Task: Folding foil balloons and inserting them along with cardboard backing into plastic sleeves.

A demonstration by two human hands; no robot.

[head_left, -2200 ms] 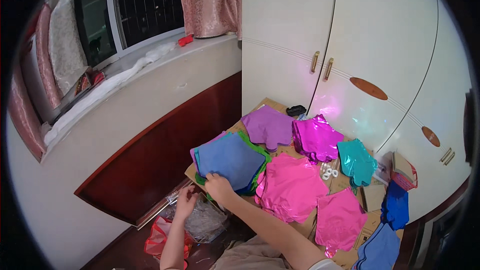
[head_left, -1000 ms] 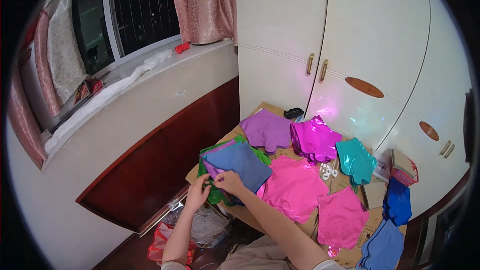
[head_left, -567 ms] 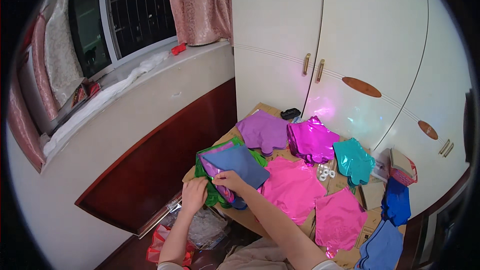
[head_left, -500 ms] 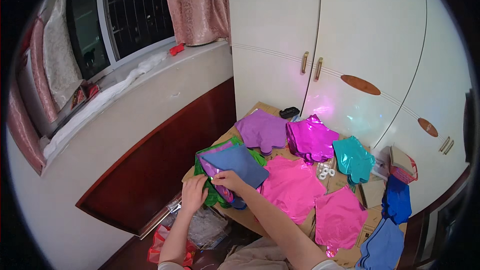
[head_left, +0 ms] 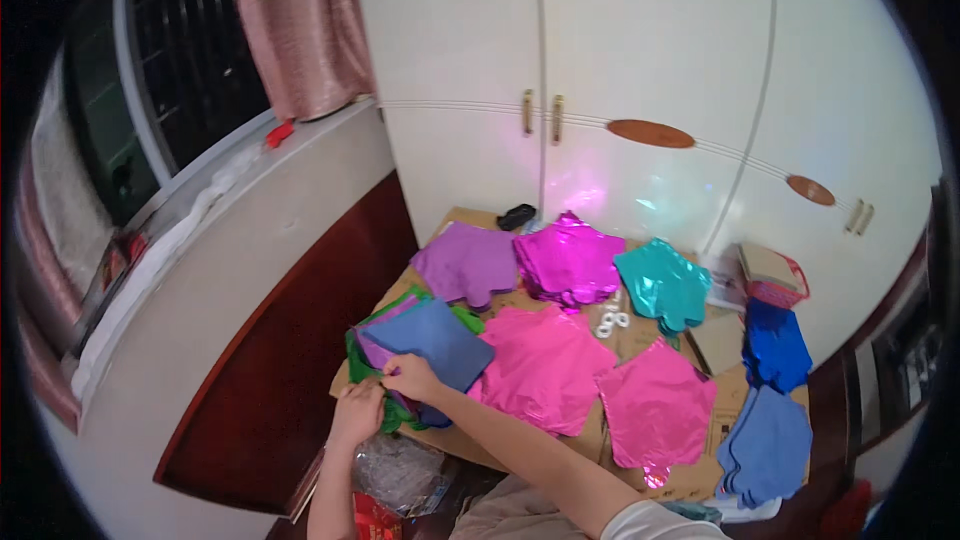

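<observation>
A stack of flat, deflated foil balloons lies at the table's left corner, with a matte blue balloon [head_left: 435, 340] on top. Under it show a purple balloon [head_left: 375, 352] and a green balloon [head_left: 356, 360]. My right hand [head_left: 412, 380] reaches across from the right, its fingers pinched on the purple balloon's near edge. Close beside it, my left hand [head_left: 360, 412] is closed at the green foil's near-left edge. Its fingers are bunched together, and what lies between them is hidden.
Flat star-shaped foil balloons cover the cardboard-topped table: lilac [head_left: 465, 265], magenta [head_left: 570, 260], teal [head_left: 665, 285], pink [head_left: 545, 370] and blue [head_left: 770, 440]. White ribbon rolls [head_left: 610, 322] lie among them. A white wardrobe [head_left: 660, 40] stands behind; a dark red board [head_left: 290, 360] stands left.
The view has swung to the right, so the whole scene sits further left. Both hands stay at the same corner of the stack; the right still pinches the purple edge.
</observation>
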